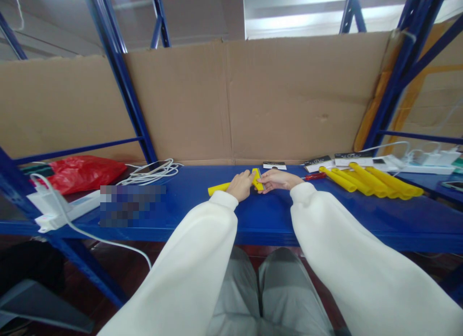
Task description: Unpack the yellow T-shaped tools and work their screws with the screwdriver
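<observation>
Over the middle of the blue shelf, both hands hold a yellow scraper-like tool (257,179). My left hand (240,186) is closed round it, and a yellow handle (218,188) sticks out to the left of that hand. My right hand (275,180) pinches the tool's wider yellow head at its right side, where a greyish edge shows. The fingers cover much of the head, so its exact kind is unclear. Several yellow handles (376,181) lie side by side to the right of my right hand. A red tool (315,176) lies between them and my right sleeve.
Black-and-white packaging cards (274,165) lie along the cardboard back wall (289,99). At the left are a red plastic bag (88,173), coiled white cable (155,172) and a power strip (81,205). Blue posts (125,80) frame the shelf (202,215). More chargers stand far right.
</observation>
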The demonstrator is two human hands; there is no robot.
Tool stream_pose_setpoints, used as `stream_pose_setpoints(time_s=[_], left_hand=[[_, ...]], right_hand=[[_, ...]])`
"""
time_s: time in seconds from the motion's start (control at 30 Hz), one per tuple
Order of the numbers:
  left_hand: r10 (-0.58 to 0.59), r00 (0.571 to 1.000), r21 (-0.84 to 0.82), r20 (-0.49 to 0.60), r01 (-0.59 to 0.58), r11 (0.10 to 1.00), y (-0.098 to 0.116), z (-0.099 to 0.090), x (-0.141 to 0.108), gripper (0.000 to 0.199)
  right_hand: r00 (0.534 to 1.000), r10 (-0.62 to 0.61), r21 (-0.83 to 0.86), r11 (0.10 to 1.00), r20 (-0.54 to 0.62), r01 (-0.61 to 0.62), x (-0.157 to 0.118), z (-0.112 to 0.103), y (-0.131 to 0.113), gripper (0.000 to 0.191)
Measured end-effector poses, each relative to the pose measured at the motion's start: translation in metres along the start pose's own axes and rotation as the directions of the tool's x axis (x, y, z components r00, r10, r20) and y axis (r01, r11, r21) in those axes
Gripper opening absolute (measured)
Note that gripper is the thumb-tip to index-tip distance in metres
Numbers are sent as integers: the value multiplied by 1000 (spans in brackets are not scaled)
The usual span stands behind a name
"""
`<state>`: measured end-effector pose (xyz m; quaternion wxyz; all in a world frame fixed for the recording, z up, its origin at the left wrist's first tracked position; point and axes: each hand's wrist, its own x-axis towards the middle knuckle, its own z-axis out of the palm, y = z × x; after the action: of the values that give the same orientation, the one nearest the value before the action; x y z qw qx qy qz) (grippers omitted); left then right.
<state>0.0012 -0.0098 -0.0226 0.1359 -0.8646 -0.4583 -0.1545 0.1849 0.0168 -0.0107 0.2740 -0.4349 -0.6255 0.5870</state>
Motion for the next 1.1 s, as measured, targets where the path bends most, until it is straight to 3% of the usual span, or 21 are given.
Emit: stream_pose_setpoints(time_s=[0.13,0.23,0.27,0.33,0.4,0.47,0.57,0.67,0.77,0.83,0.9,1.0,1.1], left_hand=[[-51,997,-39,-58,49,998,4,-5,-1,50],[-121,979,-123,-163,101,987,5,-7,-1,46],[-143,969,-155,-204,112,982,4,-8,-1,44],[-186,943,-214,-275,129,968,3,-9,-1,44],[-235,917,-260,-321,153,953,0,-12,-1,42],[-285,892,-304,-350,179,936,-3,-15,0,39],[-374,830,-474,-414,155,867,-5,-21,5,29],[-537,728,-759,-427,34,650,-3,-28,14,12],[-690,689,-958,-222,-23,286,2,-34,26,13],[-724,689,-999,-38,-13,40,7,-38,31,21],[-718,684,-989,128,33,-145,10,-40,34,25],[-664,663,-938,345,211,-276,12,-36,33,26],[-581,650,-870,489,406,-279,14,-27,27,27]], right_hand=[[998,-41,9,999,-42,41,-3,-4,-7,17],[968,-116,5,993,-222,120,-4,-14,-11,19],[938,-139,-33,990,-319,135,-4,-19,-11,20],[827,-178,-205,976,-533,78,-5,-30,-8,20],[674,-246,-435,892,-696,-123,-5,-41,-2,23],[594,-302,-570,750,-746,-336,-6,-49,6,33],[620,-242,-611,616,-747,-496,-6,-56,15,47],[684,-166,-639,559,-711,-528,-5,-56,18,50],[730,-112,-664,525,-674,-533,-4,-53,17,52],[750,-79,-677,499,-657,-540,-3,-52,17,54],[767,-58,-694,474,-639,-542,-2,-51,16,56],[786,-55,-723,437,-615,-535,0,-50,15,58],[799,-49,-739,416,-600,-530,2,-50,15,60]])
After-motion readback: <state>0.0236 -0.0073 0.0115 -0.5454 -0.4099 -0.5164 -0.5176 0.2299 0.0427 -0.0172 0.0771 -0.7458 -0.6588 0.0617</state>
